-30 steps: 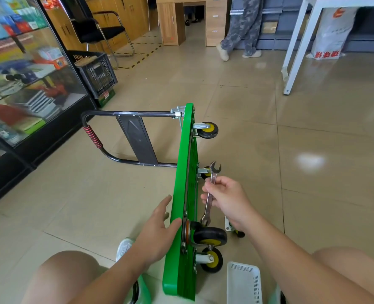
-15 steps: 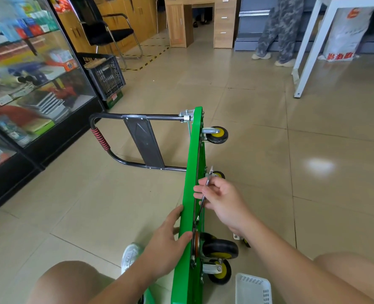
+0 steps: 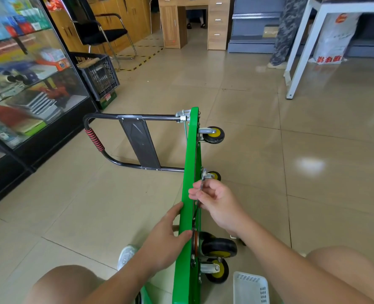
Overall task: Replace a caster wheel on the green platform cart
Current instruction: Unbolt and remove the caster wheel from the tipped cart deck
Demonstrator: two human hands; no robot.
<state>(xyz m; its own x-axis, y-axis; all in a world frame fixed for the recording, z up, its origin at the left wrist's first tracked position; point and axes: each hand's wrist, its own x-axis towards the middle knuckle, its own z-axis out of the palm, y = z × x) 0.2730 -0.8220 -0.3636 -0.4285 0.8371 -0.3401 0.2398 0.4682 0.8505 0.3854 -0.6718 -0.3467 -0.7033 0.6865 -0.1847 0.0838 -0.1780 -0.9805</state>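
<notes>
Four casters: all on the cart's underside, black tyres on yellow hubs, silver forks. Far end has the top far caster (image 3: 213, 134) and the low far caster (image 3: 214, 175). Near end has the big near caster (image 3: 220, 247), with the low near caster (image 3: 216, 274) under it.
Cart: the green platform cart (image 3: 191, 150) stands on its long edge on the tiled floor (image 3: 258, 154), deck face left, underside right. It runs away from the camera, starting between the person's knees.
Handle: the black tube handle (image 3: 124, 116) sticks out to the left, with a red-striped grip (image 3: 94, 140) and a dark grey panel (image 3: 140, 145).
Big near caster: fatter tyre than the other three, on a rusty-orange plate against the underside.
Left hand (image 3: 166, 240): flat on the deck face, fingers straight, thumb over the top edge just beside the big near caster. It holds nothing.
Right hand (image 3: 216, 205): fingers curled round the wrench (image 3: 201, 184), on the underside between the far and near caster pairs.
Wrench: slim bright metal, seen edge-on — the upper end pokes past the fingers near the low far caster's bracket. Cannot tell whether its lower end sits on a nut.
Nearby: white basket (image 3: 250, 287) on the floor by the right knee; black crate (image 3: 99, 75) and glass cabinet (image 3: 28, 84) well to the left.
</notes>
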